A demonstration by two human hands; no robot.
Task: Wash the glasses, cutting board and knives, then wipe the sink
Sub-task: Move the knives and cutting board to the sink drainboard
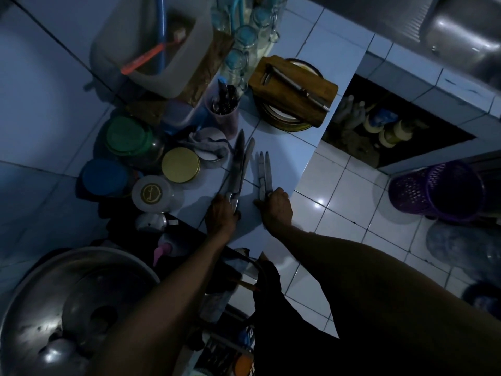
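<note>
My left hand [221, 215] grips the handles of two long knives [238, 161] whose blades lie on the tiled counter [282, 147], pointing away from me. My right hand [276, 206] holds the handles of two shorter knives [263, 169] just to the right, blades also flat on the tiles. A wooden cutting board [295, 85] rests farther back on a round tin, with another knife [298, 86] lying across it. Several upturned glasses [244, 42] stand behind it. The steel sink [466, 36] is at the top right.
Lidded jars [127, 137] and tins [181, 164], a grey cloth [206, 143] and a cutlery cup [222, 109] crowd the counter's left side. A big metal pot lid [73, 308] lies at lower left. A purple basket [436, 188] stands on the floor.
</note>
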